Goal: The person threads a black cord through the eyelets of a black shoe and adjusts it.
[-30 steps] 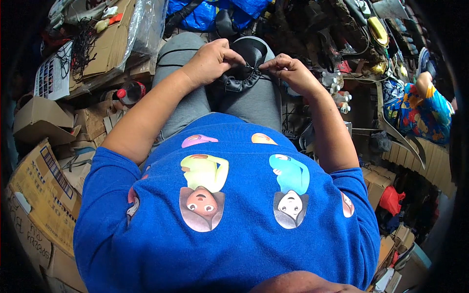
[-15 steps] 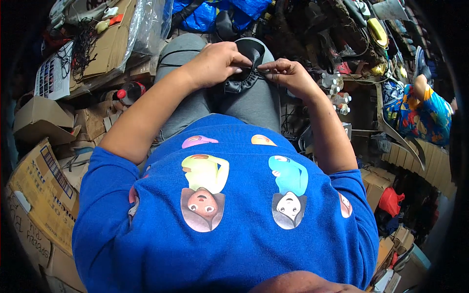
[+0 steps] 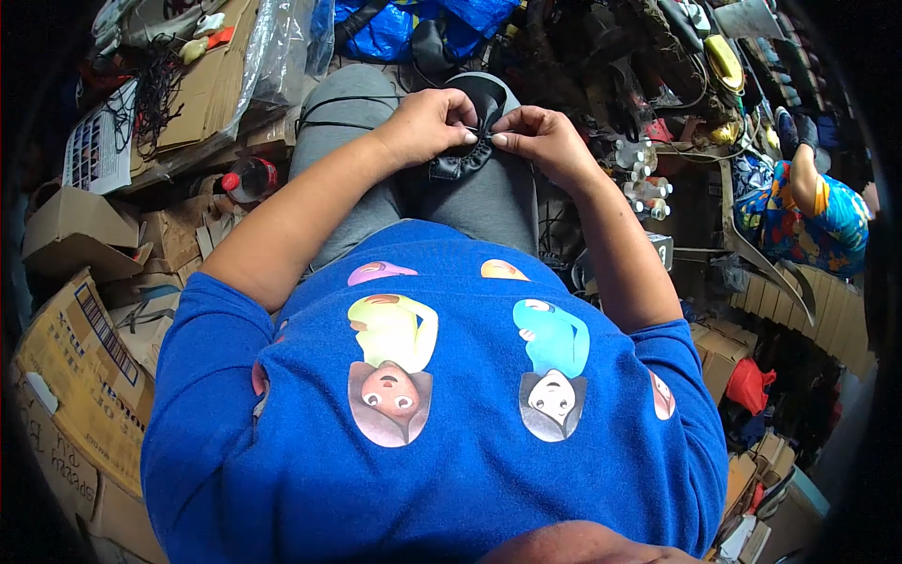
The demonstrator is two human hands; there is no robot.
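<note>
A black, shiny leather-like piece (image 3: 462, 167) with a puckered seam lies over my right thigh. My left hand (image 3: 437, 120) pinches its gathered edge with thumb and forefinger. Close beside it, my right hand (image 3: 545, 141) also has thumb and forefinger pressed together at the same seam. The fingertips nearly meet over the piece. A thin light line shows between them, too fine to name. Black cord (image 3: 348, 123) runs across my left thigh toward my left hand.
To the left are cardboard sheets (image 3: 202, 103), an open box (image 3: 80, 230) and a red-capped bottle (image 3: 249, 180). Several small clear bottles (image 3: 648, 193) stand to the right. Another person in bright patterned clothes (image 3: 813, 221) sits at far right. Blue plastic (image 3: 390, 28) lies ahead.
My hands have drawn closer together over the seam. The black piece's opening has folded in and looks narrower. At far right, the other person's leg has shifted slightly.
</note>
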